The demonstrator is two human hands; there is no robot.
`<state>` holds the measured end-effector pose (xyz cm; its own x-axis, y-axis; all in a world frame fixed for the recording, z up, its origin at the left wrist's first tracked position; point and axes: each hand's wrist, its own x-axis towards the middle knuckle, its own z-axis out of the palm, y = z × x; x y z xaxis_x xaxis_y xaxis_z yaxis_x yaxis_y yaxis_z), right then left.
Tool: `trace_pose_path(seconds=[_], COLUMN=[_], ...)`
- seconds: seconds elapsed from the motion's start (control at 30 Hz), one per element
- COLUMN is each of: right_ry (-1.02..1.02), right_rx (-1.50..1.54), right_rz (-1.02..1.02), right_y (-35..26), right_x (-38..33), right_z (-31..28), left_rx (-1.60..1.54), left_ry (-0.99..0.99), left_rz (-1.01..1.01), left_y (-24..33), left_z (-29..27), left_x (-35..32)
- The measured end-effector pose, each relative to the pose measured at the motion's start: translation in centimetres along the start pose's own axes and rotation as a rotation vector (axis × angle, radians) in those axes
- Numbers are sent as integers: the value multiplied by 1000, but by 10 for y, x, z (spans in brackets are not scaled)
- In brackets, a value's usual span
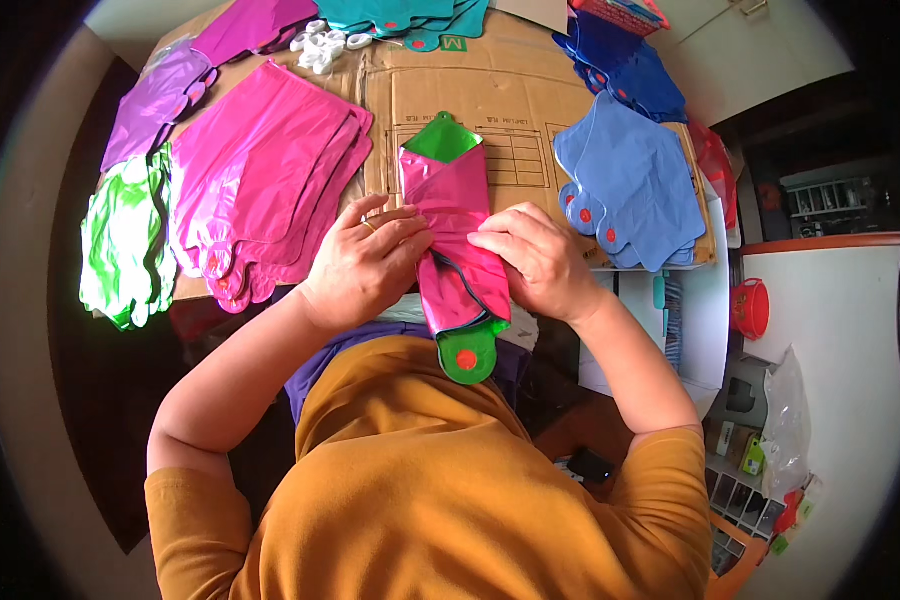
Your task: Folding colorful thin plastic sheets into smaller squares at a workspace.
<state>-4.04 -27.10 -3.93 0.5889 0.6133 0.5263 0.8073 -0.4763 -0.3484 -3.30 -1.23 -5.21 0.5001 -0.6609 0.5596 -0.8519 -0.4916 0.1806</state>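
Head view: both hands (365, 262) (535, 260) cover the folded balloon's (455, 215) middle.

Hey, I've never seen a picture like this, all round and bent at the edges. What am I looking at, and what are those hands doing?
This is one picture from a wide fisheye camera worn on a person's head, looking down, so straight edges curve near the rim. There is no machine: the two bare hands belong to the wearer, in an orange top.

The left hand and right hand together press on a folded pink foil balloon with green ends, lying on flattened cardboard.

Around it lie stacks of flat foil balloons: pink ones, purple ones, green and white ones, blue ones, and teal ones at the far edge. Small white plastic pieces sit near the top.
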Motion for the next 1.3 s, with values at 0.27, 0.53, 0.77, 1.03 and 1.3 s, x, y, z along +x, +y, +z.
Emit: trace_pose_path(seconds=[0.27, 0.53, 0.77, 1.03, 1.3], right_ry=[-63, -193, -167, 116, 148], right_rx=[-72, 31, -71, -460, -627], right_rz=[89, 396, 693, 592, 555], right_y=[2, 3, -7, -21, -25], right_x=[12, 26, 39, 32, 34], right_z=[-3, -8, -1, 31, 41], left_rx=[-45, -104, -32, -3, 43], left_ry=[53, 57, 109, 69, 15], left_rz=[-34, -265, -502, -620, -730], left_y=[-4, -4, 4, 6, 12], left_z=[6, 2, 7, 7, 7], left_x=[0, 7, 16, 21, 25])
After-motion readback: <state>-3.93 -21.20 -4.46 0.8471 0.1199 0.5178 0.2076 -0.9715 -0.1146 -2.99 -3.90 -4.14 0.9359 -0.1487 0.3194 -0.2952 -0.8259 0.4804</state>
